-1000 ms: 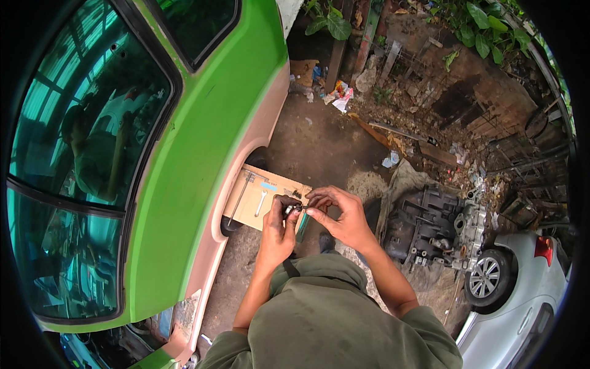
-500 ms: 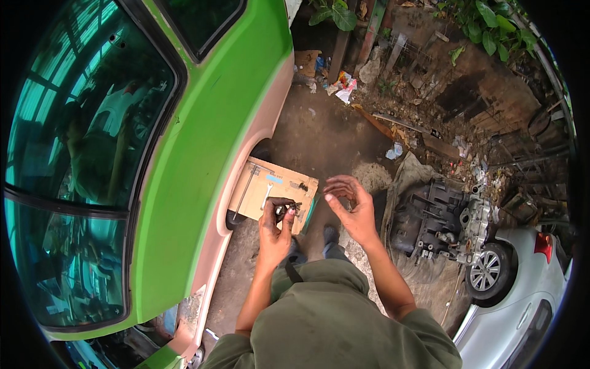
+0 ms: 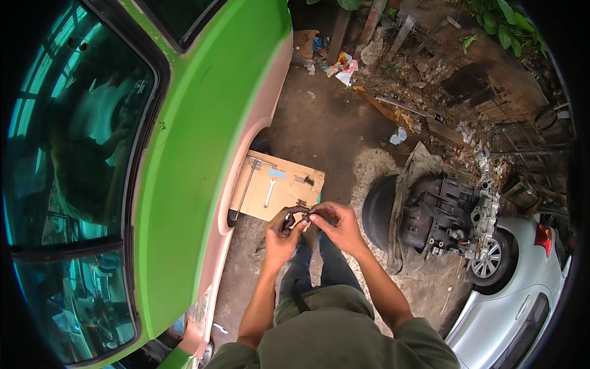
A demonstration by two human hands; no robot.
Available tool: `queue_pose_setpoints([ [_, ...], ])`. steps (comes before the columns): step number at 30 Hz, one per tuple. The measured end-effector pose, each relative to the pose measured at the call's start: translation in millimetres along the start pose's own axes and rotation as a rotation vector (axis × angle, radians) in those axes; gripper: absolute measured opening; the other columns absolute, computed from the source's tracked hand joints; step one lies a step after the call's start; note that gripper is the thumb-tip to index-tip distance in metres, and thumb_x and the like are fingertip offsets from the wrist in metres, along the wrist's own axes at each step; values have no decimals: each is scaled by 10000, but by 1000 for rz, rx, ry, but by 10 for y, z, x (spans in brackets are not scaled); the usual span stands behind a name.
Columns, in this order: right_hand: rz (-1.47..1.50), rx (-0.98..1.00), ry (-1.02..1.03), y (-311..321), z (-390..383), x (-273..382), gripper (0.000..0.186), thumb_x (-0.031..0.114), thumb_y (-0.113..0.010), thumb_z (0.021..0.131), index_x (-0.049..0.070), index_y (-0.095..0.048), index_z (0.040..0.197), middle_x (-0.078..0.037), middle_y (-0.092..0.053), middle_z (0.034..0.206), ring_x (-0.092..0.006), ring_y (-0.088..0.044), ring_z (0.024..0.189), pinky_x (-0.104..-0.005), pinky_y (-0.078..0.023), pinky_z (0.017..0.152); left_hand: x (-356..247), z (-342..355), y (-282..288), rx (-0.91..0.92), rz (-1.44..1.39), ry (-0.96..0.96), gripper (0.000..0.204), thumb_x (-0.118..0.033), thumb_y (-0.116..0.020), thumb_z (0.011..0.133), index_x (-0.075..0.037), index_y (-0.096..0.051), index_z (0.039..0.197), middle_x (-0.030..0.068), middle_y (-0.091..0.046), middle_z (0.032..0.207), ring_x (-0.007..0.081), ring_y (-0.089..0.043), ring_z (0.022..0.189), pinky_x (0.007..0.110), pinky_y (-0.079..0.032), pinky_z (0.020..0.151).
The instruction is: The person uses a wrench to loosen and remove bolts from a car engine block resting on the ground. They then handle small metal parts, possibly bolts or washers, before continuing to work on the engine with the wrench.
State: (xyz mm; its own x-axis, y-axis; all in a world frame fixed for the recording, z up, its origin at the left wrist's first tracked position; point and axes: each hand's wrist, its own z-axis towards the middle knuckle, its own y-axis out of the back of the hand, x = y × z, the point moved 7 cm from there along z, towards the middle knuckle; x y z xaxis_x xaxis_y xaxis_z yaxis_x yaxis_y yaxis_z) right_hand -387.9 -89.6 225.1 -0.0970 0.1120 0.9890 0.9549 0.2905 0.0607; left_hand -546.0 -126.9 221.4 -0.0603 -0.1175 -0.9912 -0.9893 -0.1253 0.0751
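Head view: a small dark part (image 3: 306,218) sits pinched between the fingertips of the left hand (image 3: 281,241) and the right hand (image 3: 344,229). It bears 2 o'clock from the left and 10 o'clock from the right; neither is clearly nearer. Its long axis is too small to determine. Both hands angle inward, thumbs near the part. Toward 10 o'clock, a cardboard sheet (image 3: 255,200) bears a wrench (image 3: 270,192), aligned roughly 12 to 6 o'clock.
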Motion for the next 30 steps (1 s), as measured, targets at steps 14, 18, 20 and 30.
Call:
queue_pose_setpoints([
  [14, -35, 88, -47, 0, 474, -172, 104, 52, -674, 963, -50, -658, 956, -32, -652, 824, -68, -570, 756, -247, -481, 690, -160, 474, -52, 94, 410, -198, 235, -7, -712, 844, 11, -620, 1060, 172, -650, 972, 357, -632, 887, 426, -506, 777],
  [18, 27, 121, 2, 32, 503, 118, 57, 0, -651, 957, -50, -624, 951, -37, -633, 862, -74, -557, 797, -247, -476, 723, -470, 436, -159, 106, 529, -375, 243, -27, -663, 883, 32, -555, 1092, 204, -634, 1010, 402, -622, 916, 464, -501, 797],
  [20, -4, 88, 56, 76, 502, 272, 79, 12, -671, 918, -46, -617, 914, -92, -661, 823, -138, -605, 750, -300, -482, 693, -577, 410, -199, 118, 527, -377, 230, -46, -620, 912, 40, -538, 1109, 227, -623, 1012, 433, -611, 929, 489, -492, 809],
  [30, -18, 36, 223, 230, 382, 871, 84, -18, -659, 874, -40, -589, 916, -145, -623, 841, -254, -611, 756, -342, -483, 717, -1088, 266, -224, 43, 316, -320, 244, -100, -572, 998, 57, -528, 1179, 230, -617, 988, 390, -628, 863, 444, -502, 760],
])
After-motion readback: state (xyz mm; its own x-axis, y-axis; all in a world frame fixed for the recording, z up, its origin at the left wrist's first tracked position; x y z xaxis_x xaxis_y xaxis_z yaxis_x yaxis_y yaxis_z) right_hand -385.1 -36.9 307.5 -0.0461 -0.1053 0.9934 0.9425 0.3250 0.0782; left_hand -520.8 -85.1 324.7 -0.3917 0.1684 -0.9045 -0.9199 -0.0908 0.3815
